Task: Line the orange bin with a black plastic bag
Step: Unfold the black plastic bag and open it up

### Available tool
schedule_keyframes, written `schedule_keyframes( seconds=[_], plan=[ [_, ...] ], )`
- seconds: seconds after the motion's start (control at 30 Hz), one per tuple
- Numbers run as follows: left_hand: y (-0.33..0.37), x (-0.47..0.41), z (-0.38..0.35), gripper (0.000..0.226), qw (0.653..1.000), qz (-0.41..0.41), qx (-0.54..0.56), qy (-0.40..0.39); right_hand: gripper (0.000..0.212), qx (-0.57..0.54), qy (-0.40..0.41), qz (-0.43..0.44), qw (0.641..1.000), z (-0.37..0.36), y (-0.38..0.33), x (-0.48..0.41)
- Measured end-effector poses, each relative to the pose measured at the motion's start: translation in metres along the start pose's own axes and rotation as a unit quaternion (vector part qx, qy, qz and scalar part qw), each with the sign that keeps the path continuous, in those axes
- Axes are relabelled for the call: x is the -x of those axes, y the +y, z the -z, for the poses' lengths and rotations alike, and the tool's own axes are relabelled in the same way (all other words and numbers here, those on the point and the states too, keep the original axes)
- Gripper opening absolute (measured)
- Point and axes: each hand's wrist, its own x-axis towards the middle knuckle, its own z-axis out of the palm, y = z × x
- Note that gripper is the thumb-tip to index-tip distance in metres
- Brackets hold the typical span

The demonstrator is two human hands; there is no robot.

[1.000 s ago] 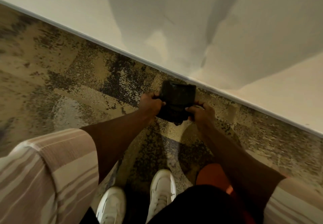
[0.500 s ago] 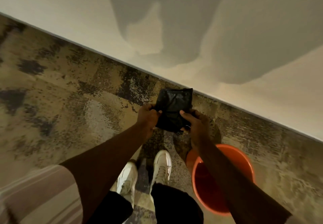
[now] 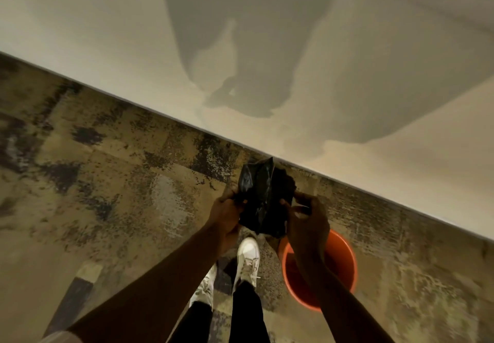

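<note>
both hands hold the bag [image 3: 263, 198] out in front at about waist height, above the floor and just ahead of the bin [image 3: 344, 262]. the left hand [image 3: 227, 209] has its fingers curled round the bag's left edge. the right hand [image 3: 307, 219] pinches the right edge between thumb and fingertips. gripping opposite sides like this looks meant to pull the folds apart and find the mouth, so the job seems to be at its opening step, with the bin not yet lined.

the bag is thin black plastic, glossy and creased. it is bunched in a rough folded packet, with one flap standing up to a point at the top. it should be slippery and limp, and likely to cling to itself.

the bin is a round orange pail with smooth plastic walls. it stands upright on the floor under the right forearm, just beside the white shoes [image 3: 248, 257]. its inside looks bare, though the arm hides part of it.

the floor [image 3: 120, 182] is a mottled tan and dark carpet. it meets a plain pale wall [image 3: 107, 35] close ahead.
</note>
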Motion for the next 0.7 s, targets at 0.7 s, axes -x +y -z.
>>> schedule_keyframes(
  seconds=[0.7],
  plan=[
    [0.057,0.172,0.016,0.023,0.988,-0.041,-0.074,0.127,0.019,-0.278,-0.048,-0.067,0.957,0.120,-0.122,0.124]
  ],
)
